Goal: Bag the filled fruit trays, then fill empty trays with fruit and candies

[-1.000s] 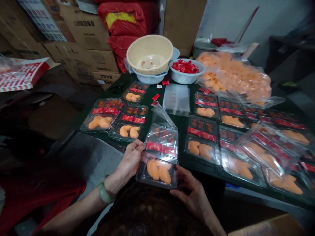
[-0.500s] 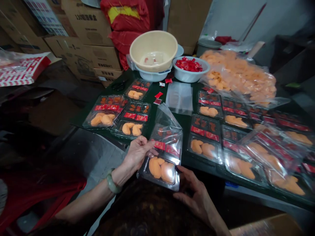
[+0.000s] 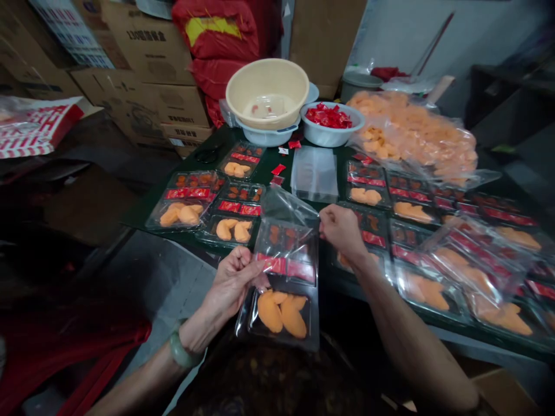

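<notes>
My left hand grips the left edge of a black compartment tray that sits inside a clear plastic bag. The tray holds small brown pieces at the top, red packets in the middle and orange folded cookies at the bottom, which look like fortune cookies. The bag's loose end stretches past the tray's far side. My right hand is closed on the right corner of that loose end, its fingertips pinched together. Beneath my right hand lies another filled tray, partly hidden.
Filled trays lie left, and several more crowd the right side. Flat clear bags lie mid-table. Behind them stand a cream basin, a bowl of red packets and a big bag of orange cookies. Cartons are stacked behind.
My right hand has moved from the tray's lower right edge up to the bag's loose end and closed on it. The tray is slightly lower and still in my left hand.
</notes>
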Available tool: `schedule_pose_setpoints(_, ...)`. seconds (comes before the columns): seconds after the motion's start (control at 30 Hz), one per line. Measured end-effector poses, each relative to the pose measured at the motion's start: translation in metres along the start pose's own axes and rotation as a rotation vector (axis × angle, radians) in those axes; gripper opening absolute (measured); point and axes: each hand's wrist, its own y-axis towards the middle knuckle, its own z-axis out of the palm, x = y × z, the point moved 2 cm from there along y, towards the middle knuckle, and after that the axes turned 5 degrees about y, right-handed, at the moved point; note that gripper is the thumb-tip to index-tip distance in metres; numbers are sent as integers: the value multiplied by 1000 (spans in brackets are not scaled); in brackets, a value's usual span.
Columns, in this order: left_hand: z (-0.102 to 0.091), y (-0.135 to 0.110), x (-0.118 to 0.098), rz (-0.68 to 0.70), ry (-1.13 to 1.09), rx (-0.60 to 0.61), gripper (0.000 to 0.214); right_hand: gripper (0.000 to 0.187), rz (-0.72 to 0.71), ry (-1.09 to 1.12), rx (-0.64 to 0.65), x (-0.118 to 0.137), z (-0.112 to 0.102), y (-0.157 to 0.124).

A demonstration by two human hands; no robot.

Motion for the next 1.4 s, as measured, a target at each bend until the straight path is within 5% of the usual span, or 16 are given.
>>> schedule_pose_setpoints(0.07, -6, -2, 0, 8, -23, -21, 45, 17, 98, 264, -17, -9, -2, 0)
schedule_pose_setpoints(0.17, -7, -3, 1, 20, -7, -2, 46, 30, 89, 381, -115, -13, -7, -10)
schedule_pose_setpoints(0.27, -2, -2, 0, 49, 44, 45, 46, 44, -132, 240, -157, -2, -4, -13)
schedule_pose_setpoints(0.37, 4, -1, -1, 78, 87, 102, 46, 26, -253, 27, -101, 12, 3, 0)
schedule_pose_setpoints(0.5, 5, 1, 0, 58, 94, 107, 46, 29, 95, 424, -84, 14, 7, 20)
schedule_pose_setpoints(0.63, -1, 0, 5, -17, 80, 79, 48, 30, 432, 808, -77, 1, 10, -5)
schedule_pose_setpoints(0.77, -6, 0, 6, -63, 68, 105, 48, 30, 484, 910, 142, -20, 15, -64)
schedule_pose_setpoints(0.87, -4, 5, 4, -162, -24, 93, 37, 33, 520, 958, 186, -33, 17, -97)
schedule_pose_setpoints(1.1, 12, 3, 7, -254, -24, 54, 23, 30, 542, 938, 331, -40, 7, -131)
schedule_pose_setpoints(1.3, -7, -46, 25, -378, 42, 81, 27, 39, 491, 762, 737, -47, -17, -164)
schedule_pose_setpoints(1.4, -10, -39, 25, -325, 45, 17, 27, 49, 365, 351, 615, -51, -21, -154)
